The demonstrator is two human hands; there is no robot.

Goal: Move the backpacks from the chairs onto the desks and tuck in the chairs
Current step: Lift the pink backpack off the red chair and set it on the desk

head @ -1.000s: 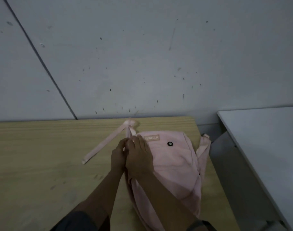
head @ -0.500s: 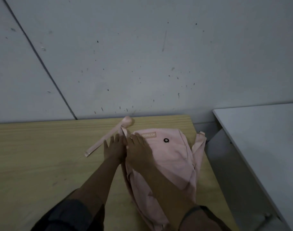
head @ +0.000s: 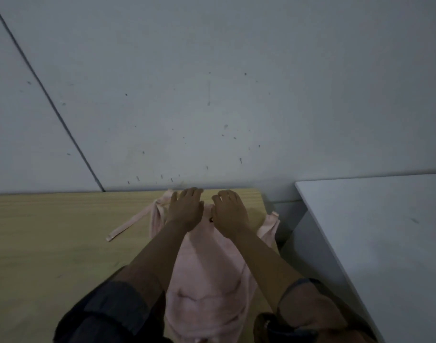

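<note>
A pink backpack (head: pixel 207 273) lies flat on the wooden desk (head: pixel 51 243), its top toward the wall. One loose pink strap (head: pixel 130 225) trails out to the left. My left hand (head: pixel 186 209) and my right hand (head: pixel 229 211) hover side by side over the top end of the backpack, palms down and fingers spread. Neither hand grips anything. No chair is in view.
A grey wall (head: pixel 212 95) rises right behind the desk. A white desk (head: pixel 385 231) stands to the right, with a narrow gap (head: pixel 290 233) between the two desks. Another pink strap (head: pixel 270 226) hangs at the wooden desk's right edge.
Both hands have let go of the top of the backpack, moved apart and reached farther toward the wall. The view has tilted upward and shifted closer.
</note>
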